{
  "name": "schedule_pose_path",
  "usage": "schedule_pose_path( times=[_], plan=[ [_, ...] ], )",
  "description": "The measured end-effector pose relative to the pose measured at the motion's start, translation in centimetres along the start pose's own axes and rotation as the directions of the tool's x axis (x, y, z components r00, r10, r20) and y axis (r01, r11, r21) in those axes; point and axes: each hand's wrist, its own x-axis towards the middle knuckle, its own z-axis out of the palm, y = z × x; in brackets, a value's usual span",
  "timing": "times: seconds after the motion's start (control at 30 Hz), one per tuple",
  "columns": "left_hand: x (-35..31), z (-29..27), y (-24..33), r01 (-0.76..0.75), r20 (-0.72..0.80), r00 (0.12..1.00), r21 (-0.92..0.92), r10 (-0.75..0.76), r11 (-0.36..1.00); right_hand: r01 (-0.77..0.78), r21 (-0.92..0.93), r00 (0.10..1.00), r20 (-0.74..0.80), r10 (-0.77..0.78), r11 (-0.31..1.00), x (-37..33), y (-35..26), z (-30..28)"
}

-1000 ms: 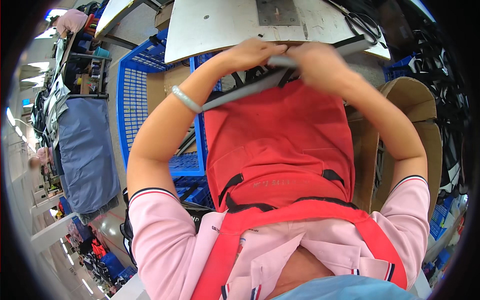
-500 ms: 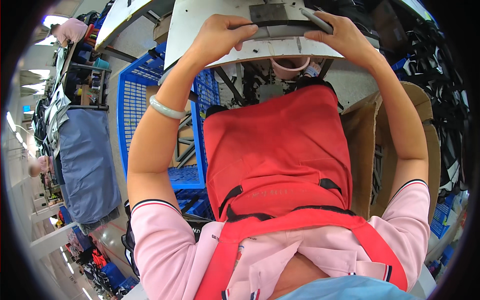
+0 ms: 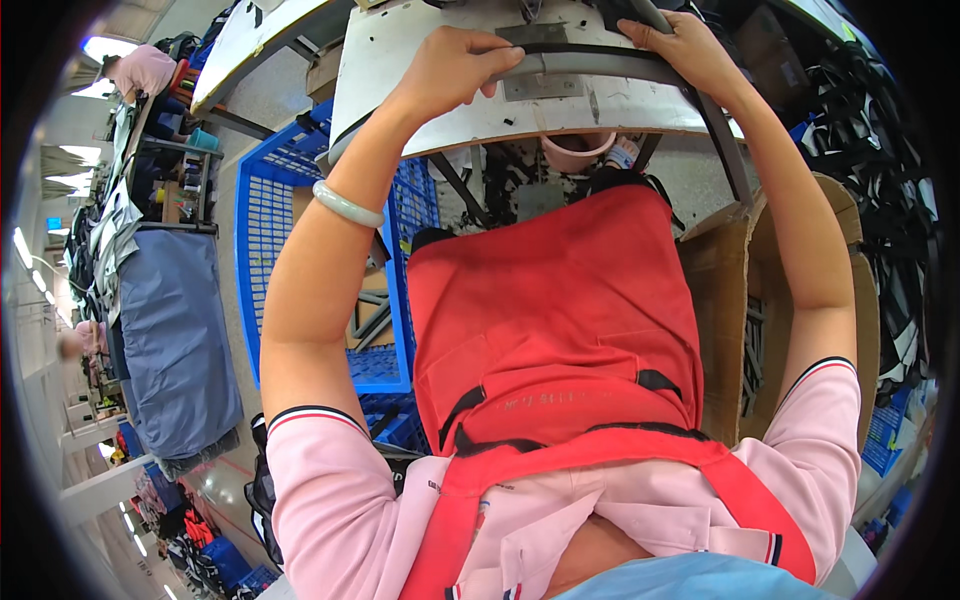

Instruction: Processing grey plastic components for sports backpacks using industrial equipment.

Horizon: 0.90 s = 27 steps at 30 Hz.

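Note:
Over the white worktable [image 3: 390, 60] I hold a grey tube-like frame [image 3: 600, 65] with a black strip along its far edge. Its left end is pinched between thumb and fingers of my left hand [image 3: 450, 72]. My right hand [image 3: 695, 60] is closed round the frame's right corner, where one grey bar points away and another hangs down past the table's front edge. A metal plate [image 3: 545, 88] set in the tabletop shows partly behind the frame. What stands on the table beyond my hands is cut off by the picture's top.
A blue plastic crate [image 3: 400, 320] with grey frames inside stands at my left. On the right is an open cardboard box [image 3: 715, 330], also holding grey pieces. A pink basin [image 3: 575, 152] sits under the table. Black and grey goods [image 3: 885, 200] are heaped far right.
The frame has turned in my hands, so its right bar now hangs toward me past the table edge. My right hand has shifted slightly away; more of the metal plate shows.

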Motion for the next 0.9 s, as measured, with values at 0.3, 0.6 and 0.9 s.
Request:
schedule_pose_path(
  times=[0.3,0.6,0.9],
  plan=[
    [1.1,-0.7,0.3,0.019,-0.021,1.0,-0.032,-0.02,0.999,-0.017,-0.056,0.995,-0.097,0.011,0.998,0.2,-5.1,-2.1],
    [0.9,-1.4,0.7,0.006,-0.047,0.999,-0.102,-0.011,0.995,-0.015,0.016,0.993,-0.115,0.017,1.0,0.3,-5.4,-2.3],
    [1.9,-0.8,0.0,-0.017,-0.118,0.993,-0.224,-0.009,0.975,-0.033,0.021,0.988,-0.152,0.036,0.999,2.2,-3.6,-2.4]
  ],
)
